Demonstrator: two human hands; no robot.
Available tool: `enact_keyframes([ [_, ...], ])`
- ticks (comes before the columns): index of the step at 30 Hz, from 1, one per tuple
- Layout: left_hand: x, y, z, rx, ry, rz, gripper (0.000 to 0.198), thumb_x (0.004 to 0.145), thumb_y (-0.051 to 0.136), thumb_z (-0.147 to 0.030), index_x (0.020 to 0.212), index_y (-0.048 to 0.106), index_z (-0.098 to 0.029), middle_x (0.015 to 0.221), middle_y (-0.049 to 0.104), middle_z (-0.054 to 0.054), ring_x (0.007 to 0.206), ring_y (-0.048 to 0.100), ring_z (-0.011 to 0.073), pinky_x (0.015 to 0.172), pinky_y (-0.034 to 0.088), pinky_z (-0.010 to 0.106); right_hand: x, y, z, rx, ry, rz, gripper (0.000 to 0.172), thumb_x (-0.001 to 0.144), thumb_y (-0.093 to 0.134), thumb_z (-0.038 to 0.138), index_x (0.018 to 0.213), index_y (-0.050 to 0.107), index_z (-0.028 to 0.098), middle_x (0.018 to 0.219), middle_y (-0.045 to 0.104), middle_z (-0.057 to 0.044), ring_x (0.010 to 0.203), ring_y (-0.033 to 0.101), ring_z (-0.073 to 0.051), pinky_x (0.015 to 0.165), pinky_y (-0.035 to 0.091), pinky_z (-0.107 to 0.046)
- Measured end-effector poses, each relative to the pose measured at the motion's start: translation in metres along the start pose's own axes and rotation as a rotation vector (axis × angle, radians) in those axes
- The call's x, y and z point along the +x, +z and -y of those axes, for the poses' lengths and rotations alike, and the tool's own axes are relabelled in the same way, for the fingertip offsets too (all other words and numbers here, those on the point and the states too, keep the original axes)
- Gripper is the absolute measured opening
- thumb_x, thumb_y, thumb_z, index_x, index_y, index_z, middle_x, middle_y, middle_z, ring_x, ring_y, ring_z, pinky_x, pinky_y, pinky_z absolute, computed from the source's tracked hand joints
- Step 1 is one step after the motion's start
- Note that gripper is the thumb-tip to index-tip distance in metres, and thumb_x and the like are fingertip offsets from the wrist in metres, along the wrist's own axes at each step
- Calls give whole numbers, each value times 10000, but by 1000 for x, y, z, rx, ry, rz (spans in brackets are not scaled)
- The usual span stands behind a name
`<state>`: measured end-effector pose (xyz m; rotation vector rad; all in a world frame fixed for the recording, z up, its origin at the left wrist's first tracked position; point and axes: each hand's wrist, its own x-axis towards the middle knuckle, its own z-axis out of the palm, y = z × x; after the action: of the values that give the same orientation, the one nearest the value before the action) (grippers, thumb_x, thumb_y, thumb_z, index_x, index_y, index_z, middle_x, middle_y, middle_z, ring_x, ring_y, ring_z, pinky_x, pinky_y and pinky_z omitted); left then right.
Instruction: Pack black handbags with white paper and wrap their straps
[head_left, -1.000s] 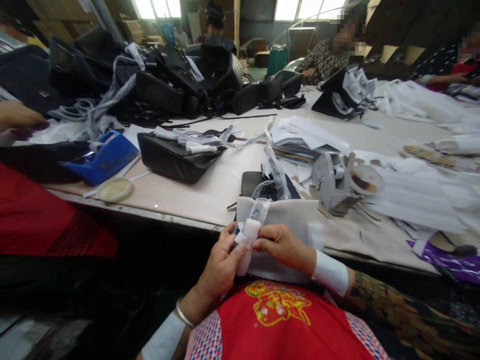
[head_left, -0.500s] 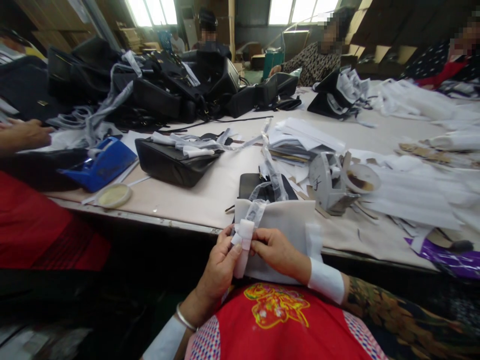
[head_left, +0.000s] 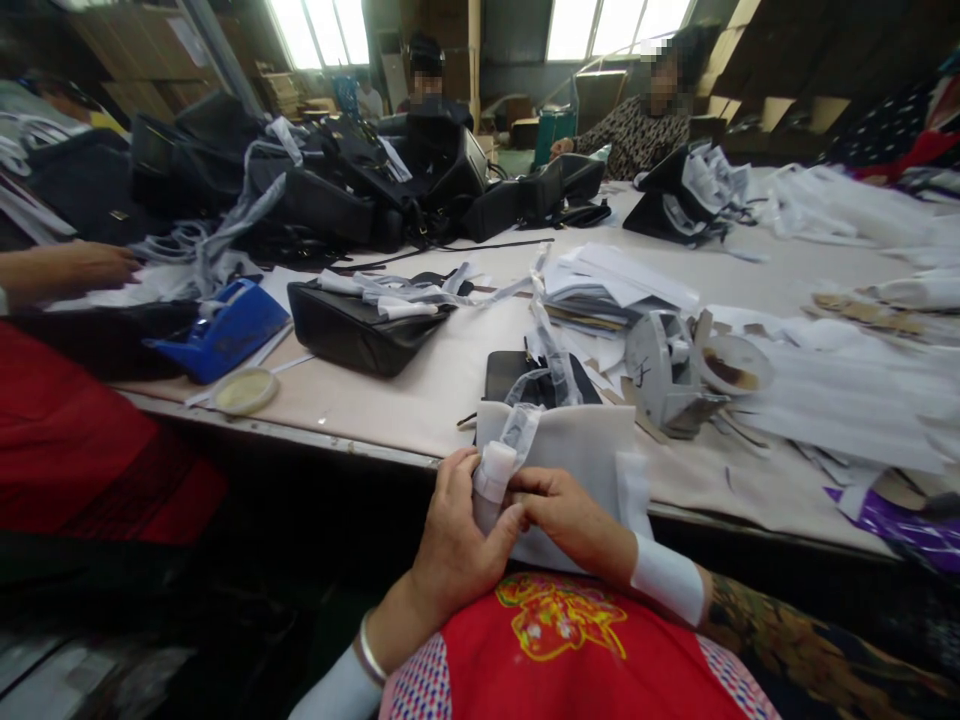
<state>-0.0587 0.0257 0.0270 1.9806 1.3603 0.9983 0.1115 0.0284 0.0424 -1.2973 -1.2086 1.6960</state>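
Observation:
At the table's near edge a white foam wrap (head_left: 493,480) is rolled around the end of a strap sleeved in clear plastic (head_left: 523,430). My left hand (head_left: 465,540) curls around the foam wrap, its thumb across the front. My right hand (head_left: 566,515) is closed at the wrap's right side, fingertips pressed on it and partly hidden. Behind my hands a pale foam sheet (head_left: 581,435) covers the front of a small black bag (head_left: 504,372). The plastic-sleeved strap runs up from the wrap over this bag.
Left of centre lies a black handbag (head_left: 360,330) with wrapped straps. A blue tape dispenser (head_left: 225,330) and a grey tape dispenser (head_left: 664,375) flank the work spot. Black bags (head_left: 322,200) are heaped behind. A co-worker's hand (head_left: 75,270) is at far left.
My left hand has turned and now wraps around the foam, with its thumb nearer my right fingers. The foam wrap tilts more to the right. The view has shifted slightly.

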Motion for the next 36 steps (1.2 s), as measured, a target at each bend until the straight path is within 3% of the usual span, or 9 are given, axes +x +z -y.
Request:
enact_keyframes([
  [3, 5, 1, -3, -23, -73, 19, 382, 886, 626, -299, 1235, 559, -158, 1184, 631, 138, 1121, 610, 274, 999, 501, 444, -7, -8, -2, -129, -69, -18, 293, 696, 534, 206, 876, 762, 162, 740, 670, -18, 631, 512, -136, 607, 433, -263],
  [8, 11, 4, 0, -372, -338, 90, 397, 914, 598, -333, 1278, 598, -173, 1163, 713, 104, 1054, 677, 250, 959, 523, 383, -17, -26, -13, -341, -114, -306, 387, 790, 557, 289, 1093, 744, 138, 1030, 743, -112, 935, 658, -241, 851, 521, -371],
  [12, 15, 14, 11, -725, -487, 153, 431, 894, 636, -358, 1270, 623, -148, 1177, 734, 118, 1073, 690, 260, 960, 530, 368, -14, -27, -16, -268, -27, -204, 417, 869, 535, 364, 1167, 701, 124, 899, 736, -88, 739, 657, -201, 643, 530, -311],
  [15, 17, 19, 19, -747, -479, 195, 434, 904, 627, -378, 1267, 630, -141, 1178, 735, 134, 1053, 701, 268, 942, 546, 381, -9, -23, -18, -210, 10, -130, 302, 887, 519, 308, 1025, 719, 128, 712, 672, -31, 591, 598, -152, 554, 481, -265],
  [18, 18, 20, 18, -428, -330, 210, 392, 940, 569, -370, 1264, 636, -159, 1166, 734, 134, 1047, 702, 276, 937, 555, 406, -10, -23, -19, -252, 13, -133, 219, 880, 532, 249, 932, 713, 137, 665, 652, -18, 571, 589, -146, 535, 457, -253],
  [23, 13, 22, 18, 338, 220, -111, 519, 936, 576, -310, 1416, 501, -129, 1431, 545, 228, 1351, 502, 368, 1086, 449, 536, -38, -47, -9, -556, -280, -282, 229, 903, 574, 270, 1046, 722, 170, 906, 730, -71, 807, 670, -201, 752, 537, -323],
  [26, 12, 30, 28, 577, 501, 21, 689, 897, 626, -301, 1514, 370, -134, 1548, 421, 219, 1467, 323, 413, 1141, 368, 586, -57, -78, -6, -664, -416, -536, 296, 932, 547, 295, 1151, 694, 160, 1027, 730, -110, 910, 684, -218, 846, 543, -355],
  [31, 16, 30, 33, 676, 501, 194, 808, 887, 619, -334, 1566, 243, -109, 1579, 378, 217, 1483, 257, 448, 1118, 338, 671, -79, -124, -31, -631, -287, -821, 319, 921, 554, 357, 1119, 708, 159, 1113, 727, -133, 1017, 682, -255, 913, 532, -393],
  [36, 41, 6, 10, 471, 523, 116, 621, 920, 597, -329, 1488, 401, -169, 1549, 423, 189, 1494, 268, 393, 1144, 358, 618, -98, -119, -58, -505, -65, -767, 387, 931, 521, 472, 1047, 728, 166, 1007, 748, -102, 937, 689, -255, 858, 524, -379],
])
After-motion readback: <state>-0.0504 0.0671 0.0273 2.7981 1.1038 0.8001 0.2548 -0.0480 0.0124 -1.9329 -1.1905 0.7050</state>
